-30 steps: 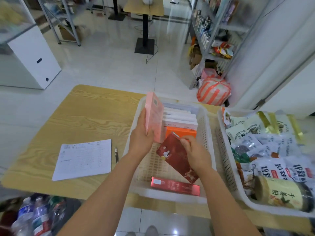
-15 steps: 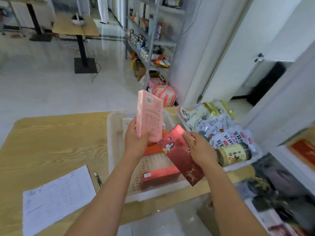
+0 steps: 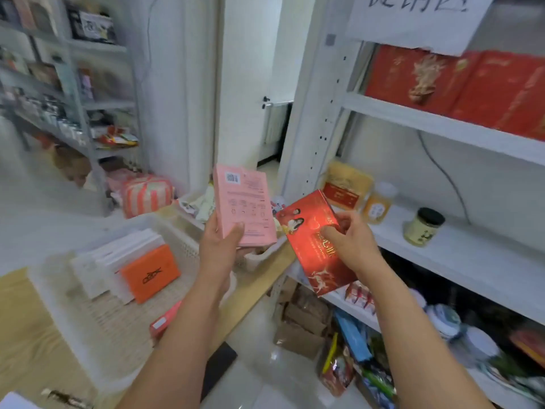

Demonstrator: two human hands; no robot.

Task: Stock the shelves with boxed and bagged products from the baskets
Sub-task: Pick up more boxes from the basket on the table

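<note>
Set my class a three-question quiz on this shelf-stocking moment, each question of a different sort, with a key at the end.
1. True or false: the left hand holds the pink box upright, with its barcode near the top.
2. What does the right hand grip?
A. a red box
B. a water bottle
C. a pen
3. Fill in the gap: the orange box lies in a white ____.

Key
1. True
2. A
3. basket
</note>
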